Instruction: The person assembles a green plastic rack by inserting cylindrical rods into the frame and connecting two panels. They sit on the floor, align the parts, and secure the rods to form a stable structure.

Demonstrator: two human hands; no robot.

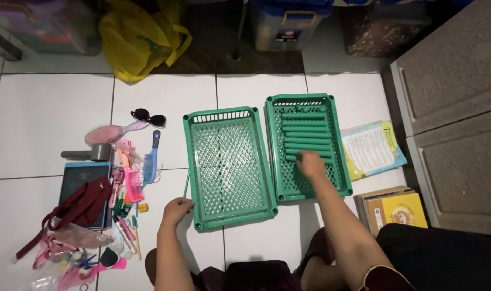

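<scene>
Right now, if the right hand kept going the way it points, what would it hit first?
The right hand already rests on the green rods in the right tray; further on it would likely meet more rods.

Dark rectangular tablet screen (84, 189) left; label (288, 35) on blue-lidded box, top.

You get dim indoor light; glare whitens the glossy white floor tiles (40, 124), top edge sinks dark, corners bend slightly.
</scene>
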